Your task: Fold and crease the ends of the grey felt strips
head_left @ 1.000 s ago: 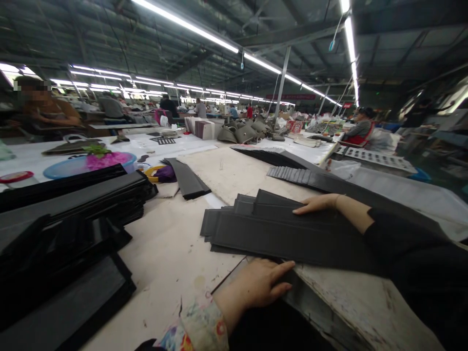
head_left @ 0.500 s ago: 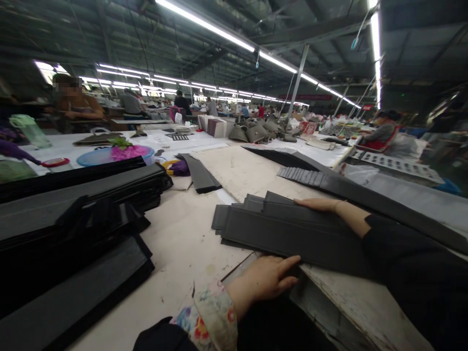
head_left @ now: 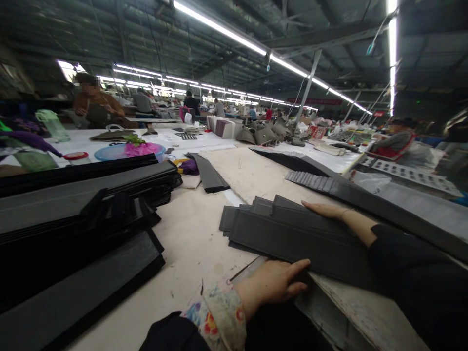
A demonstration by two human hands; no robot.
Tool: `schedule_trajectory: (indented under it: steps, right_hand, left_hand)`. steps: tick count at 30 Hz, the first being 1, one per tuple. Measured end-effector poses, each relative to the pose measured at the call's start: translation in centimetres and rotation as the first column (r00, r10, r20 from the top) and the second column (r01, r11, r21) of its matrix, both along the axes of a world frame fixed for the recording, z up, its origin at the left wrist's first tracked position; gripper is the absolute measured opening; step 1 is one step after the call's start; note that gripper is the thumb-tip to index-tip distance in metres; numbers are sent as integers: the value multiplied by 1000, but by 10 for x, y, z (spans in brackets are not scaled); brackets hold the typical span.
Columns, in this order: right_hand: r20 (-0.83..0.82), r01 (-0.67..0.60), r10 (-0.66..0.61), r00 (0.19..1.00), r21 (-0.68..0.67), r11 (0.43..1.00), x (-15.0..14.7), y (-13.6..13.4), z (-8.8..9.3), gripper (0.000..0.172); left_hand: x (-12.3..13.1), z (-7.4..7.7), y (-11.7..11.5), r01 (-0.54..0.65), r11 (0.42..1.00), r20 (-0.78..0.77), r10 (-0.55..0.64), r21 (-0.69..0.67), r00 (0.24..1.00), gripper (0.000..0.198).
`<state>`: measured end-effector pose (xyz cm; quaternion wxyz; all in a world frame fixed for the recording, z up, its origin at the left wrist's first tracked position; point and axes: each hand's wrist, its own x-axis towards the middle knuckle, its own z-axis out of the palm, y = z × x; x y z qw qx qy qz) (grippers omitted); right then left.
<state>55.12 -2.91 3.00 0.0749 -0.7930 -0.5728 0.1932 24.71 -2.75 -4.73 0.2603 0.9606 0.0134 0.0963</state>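
Note:
A loose stack of dark grey flat strips (head_left: 292, 239) lies fanned out on the table before me, with stepped left ends. Along its near edge, my left hand (head_left: 276, 282) touches the top strip with an outstretched index finger, thumb apart. My right hand (head_left: 323, 209) rests flat at the far edge, fingers straight and partly over the strips. Neither hand is wrapped round anything. My right sleeve hides the stack's right end.
Thick piles of dark strips (head_left: 87, 195) fill the left side. A long row of overlapping strips (head_left: 340, 187) runs along the right. Farther back are a blue basin (head_left: 104, 152), a green bottle (head_left: 53, 126) and grey bags (head_left: 261, 134). Several people work beyond.
The camera has turned slightly left, so everything sits a little farther right. Both hands keep nearly the same places on the strips.

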Motion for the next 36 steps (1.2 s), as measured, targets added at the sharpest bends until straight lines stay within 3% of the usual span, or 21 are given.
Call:
schedule_trajectory:
  steps: [3,9,14,19,27,32,36]
  right_hand:
    - [-80,12,-18,997,-77,997,-10,-18,11,72]
    - [152,-163,142,978,136,977,-46,-69,25,65]
    - [180,-288,265,947,118,950,-73,-62,21,72]
    - [172,-220,198,965,122,968,-72,-55,25,66]
    - [45,-277,275,960,44,960,-92,-67,31,63]
    - [78,-336,329,941,102,936,-110,-77,30,75]
    - [154,-382,364,918,106,918,-117,-98,27,93]
  left_hand:
    - [0,-1,0,-12,1000,-21,12,0,1000,58]
    - [-1,-2,0,116,993,-72,-118,-33,990,63]
    - [0,-3,-2,131,970,-91,-152,-203,984,60]
    - [2,-9,-4,159,913,-11,-176,-377,984,51]
    - [7,-18,-7,186,825,24,-205,-534,978,49]
    - [7,-12,-12,107,755,25,-119,-646,993,48]
    - [9,-12,-14,74,696,7,-98,-714,995,47]
